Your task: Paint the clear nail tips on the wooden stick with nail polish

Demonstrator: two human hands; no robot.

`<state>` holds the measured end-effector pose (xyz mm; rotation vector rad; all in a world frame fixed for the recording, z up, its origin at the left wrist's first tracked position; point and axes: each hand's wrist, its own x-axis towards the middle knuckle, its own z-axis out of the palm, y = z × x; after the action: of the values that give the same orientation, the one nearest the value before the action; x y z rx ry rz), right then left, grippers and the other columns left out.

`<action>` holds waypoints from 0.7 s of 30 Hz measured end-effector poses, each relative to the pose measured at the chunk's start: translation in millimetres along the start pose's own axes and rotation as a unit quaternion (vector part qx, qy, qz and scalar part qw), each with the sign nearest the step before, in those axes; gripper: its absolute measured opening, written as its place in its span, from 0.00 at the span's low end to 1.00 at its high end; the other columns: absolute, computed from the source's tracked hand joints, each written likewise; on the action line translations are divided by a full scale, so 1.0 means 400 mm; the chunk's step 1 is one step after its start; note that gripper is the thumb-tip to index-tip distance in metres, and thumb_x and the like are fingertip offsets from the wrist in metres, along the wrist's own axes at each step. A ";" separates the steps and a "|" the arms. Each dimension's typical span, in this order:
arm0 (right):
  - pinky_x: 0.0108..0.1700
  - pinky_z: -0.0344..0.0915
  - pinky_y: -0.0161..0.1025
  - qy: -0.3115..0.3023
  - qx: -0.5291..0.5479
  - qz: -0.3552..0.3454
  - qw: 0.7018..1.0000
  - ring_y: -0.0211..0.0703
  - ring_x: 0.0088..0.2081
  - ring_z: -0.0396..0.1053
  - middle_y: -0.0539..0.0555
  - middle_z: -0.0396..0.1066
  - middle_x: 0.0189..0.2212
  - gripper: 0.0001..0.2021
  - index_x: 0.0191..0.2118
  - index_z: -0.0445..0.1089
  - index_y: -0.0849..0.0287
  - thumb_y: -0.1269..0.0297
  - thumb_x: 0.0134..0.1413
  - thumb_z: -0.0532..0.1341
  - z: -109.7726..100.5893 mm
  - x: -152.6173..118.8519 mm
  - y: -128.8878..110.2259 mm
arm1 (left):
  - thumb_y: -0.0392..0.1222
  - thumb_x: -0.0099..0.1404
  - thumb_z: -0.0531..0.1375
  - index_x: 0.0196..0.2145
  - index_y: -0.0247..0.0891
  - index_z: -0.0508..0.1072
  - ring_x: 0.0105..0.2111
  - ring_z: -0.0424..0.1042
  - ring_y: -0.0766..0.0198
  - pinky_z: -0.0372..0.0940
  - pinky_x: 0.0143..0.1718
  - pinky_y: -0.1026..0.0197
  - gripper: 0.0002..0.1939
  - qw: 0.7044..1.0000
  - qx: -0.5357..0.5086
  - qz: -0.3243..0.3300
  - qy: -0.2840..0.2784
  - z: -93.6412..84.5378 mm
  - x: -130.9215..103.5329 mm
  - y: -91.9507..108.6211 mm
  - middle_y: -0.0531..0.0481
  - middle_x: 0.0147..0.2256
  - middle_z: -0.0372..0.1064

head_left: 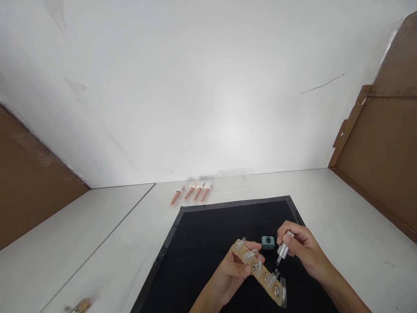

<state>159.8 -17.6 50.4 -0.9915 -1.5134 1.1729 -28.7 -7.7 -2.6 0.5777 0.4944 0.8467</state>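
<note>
My left hand (230, 274) is closed around a narrow wooden strip (262, 279) that slants down to the right. Several clear false nail tips (250, 254) stand up from it, over round metal discs. In my right hand (304, 248) is a nail polish brush (283, 251), pinched by its silver cap and pointing down. The bristles end close above one nail tip (273, 278) near the strip's lower end; I cannot tell whether they touch. Between my hands, a small green nail polish bottle (267, 244) stands uncapped on the black mat (215, 234).
Several pink sticks with white heads (197, 191) lie on the white table (137, 243) behind the mat. Part of another wooden piece (81, 305) shows at the lower left edge. Brown cardboard panels (384, 165) flank the table, and a white wall (208, 95) rises behind.
</note>
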 end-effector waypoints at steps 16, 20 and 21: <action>0.23 0.56 0.34 0.001 -0.056 -0.014 0.998 0.37 0.21 0.56 0.47 0.58 0.18 0.23 0.22 0.64 0.58 0.43 0.56 0.53 0.000 -0.003 -0.011 | 0.35 0.32 0.73 0.30 0.37 0.80 0.28 0.69 0.62 0.58 0.31 0.62 0.21 1.000 0.002 -0.008 0.017 0.008 -0.002 0.009 0.49 0.24 0.76; 0.22 0.52 0.33 0.005 -0.032 -0.035 0.999 0.36 0.20 0.53 0.46 0.56 0.18 0.23 0.22 0.64 0.58 0.44 0.56 0.53 0.000 -0.006 -0.008 | 0.36 0.31 0.73 0.29 0.37 0.80 0.27 0.69 0.63 0.58 0.31 0.62 0.21 1.000 0.002 -0.008 0.022 0.012 -0.003 0.012 0.50 0.24 0.76; 0.22 0.51 0.33 -0.005 -0.025 -0.041 0.999 0.35 0.20 0.52 0.46 0.55 0.18 0.23 0.22 0.65 0.58 0.44 0.56 0.54 0.001 -0.006 -0.009 | 0.36 0.31 0.74 0.29 0.37 0.81 0.27 0.69 0.63 0.58 0.30 0.63 0.21 1.000 0.001 -0.009 0.024 0.013 -0.002 0.013 0.49 0.24 0.76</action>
<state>159.9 -20.8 53.3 -0.9503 -1.5834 1.0883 -28.7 -7.1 4.8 0.5543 0.5436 0.8447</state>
